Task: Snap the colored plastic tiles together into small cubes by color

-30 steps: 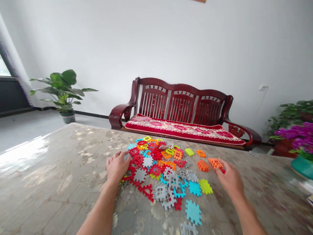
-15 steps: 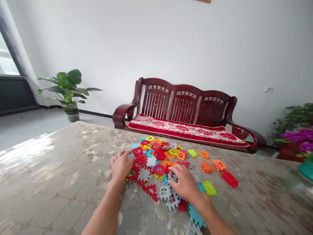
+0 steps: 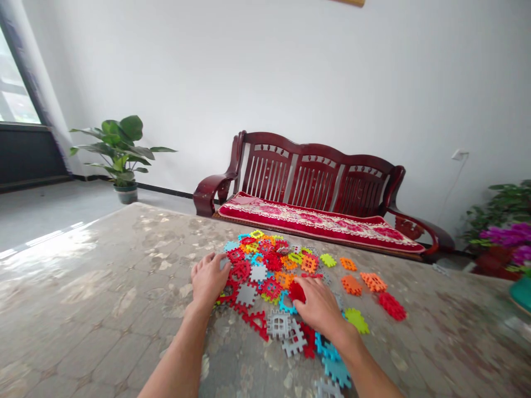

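A pile of flat, notched plastic pieces in red, grey, blue, orange and yellow-green lies on the patterned table. My left hand rests at the pile's left edge, fingers curved and apart, beside a red piece. At the right of the pile is my right hand, its thumb and fingers around a red piece. Grey window-shaped pieces and a blue piece lie nearer to me, by my right forearm.
On the table, orange pieces, a red piece and a yellow-green piece lie right of the pile. Beyond stand a wooden bench and a potted plant. Purple flowers are at the right.
A grey piece by my right hand has gone from view there, and a red piece now shows at its fingers. More of a blue ring-shaped piece is uncovered. My left hand has hardly moved.
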{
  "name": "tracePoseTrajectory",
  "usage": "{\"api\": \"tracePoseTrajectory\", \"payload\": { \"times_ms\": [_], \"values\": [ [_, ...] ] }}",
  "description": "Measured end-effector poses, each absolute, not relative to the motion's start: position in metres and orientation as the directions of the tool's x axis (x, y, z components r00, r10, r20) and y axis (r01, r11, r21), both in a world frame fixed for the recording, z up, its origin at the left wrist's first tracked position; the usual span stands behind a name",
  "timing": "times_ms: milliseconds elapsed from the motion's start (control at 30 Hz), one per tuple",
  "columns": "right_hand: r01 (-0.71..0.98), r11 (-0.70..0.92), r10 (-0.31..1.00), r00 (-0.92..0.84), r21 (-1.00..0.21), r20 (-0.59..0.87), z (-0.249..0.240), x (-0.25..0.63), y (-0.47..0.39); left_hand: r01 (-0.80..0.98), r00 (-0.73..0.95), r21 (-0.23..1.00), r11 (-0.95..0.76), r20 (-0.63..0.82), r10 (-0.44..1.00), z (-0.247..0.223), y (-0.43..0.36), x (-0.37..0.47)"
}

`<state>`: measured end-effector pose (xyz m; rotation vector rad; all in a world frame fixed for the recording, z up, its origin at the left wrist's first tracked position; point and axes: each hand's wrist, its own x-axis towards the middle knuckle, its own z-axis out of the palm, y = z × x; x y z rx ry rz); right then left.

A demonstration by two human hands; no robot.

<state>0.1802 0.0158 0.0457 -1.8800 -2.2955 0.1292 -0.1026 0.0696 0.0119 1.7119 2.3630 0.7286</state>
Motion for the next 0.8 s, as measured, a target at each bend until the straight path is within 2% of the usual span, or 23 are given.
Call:
{"api": "tracePoseTrajectory", "payload": {
  "times_ms": [167, 400, 500, 600, 700, 800],
  "values": [
    [0.96, 0.176, 0.983, -0.162, -0.216, 0.082, 0.038, 0.18, 0.024, 0.86, -0.352, 0.453, 0.236, 0.192, 0.916, 0.008, 0.071, -0.103],
    [0.913, 0.211, 0.963, -0.132, -0.349, 0.236, 0.044, 0.166, 0.029, 0.858, -0.347, 0.461, 0.228, 0.192, 0.918, 0.007, 0.071, -0.103],
    [0.902, 0.256, 0.94, -0.149, -0.347, 0.306, 0.047, 0.153, 0.03, 0.852, -0.348, 0.472, 0.225, 0.189, 0.918, 0.008, 0.07, -0.103],
    [0.914, 0.282, 0.944, -0.21, -0.292, 0.255, 0.047, 0.144, 0.027, 0.846, -0.354, 0.48, 0.232, 0.182, 0.917, 0.009, 0.07, -0.102],
    [0.913, 0.288, 0.954, -0.248, -0.287, 0.168, 0.044, 0.139, 0.022, 0.845, -0.36, 0.48, 0.237, 0.181, 0.915, 0.01, 0.069, -0.101],
    [0.915, 0.287, 0.951, -0.237, -0.283, 0.199, 0.042, 0.135, 0.02, 0.847, -0.353, 0.477, 0.235, 0.173, 0.92, 0.012, 0.068, -0.101]
  ]
}}
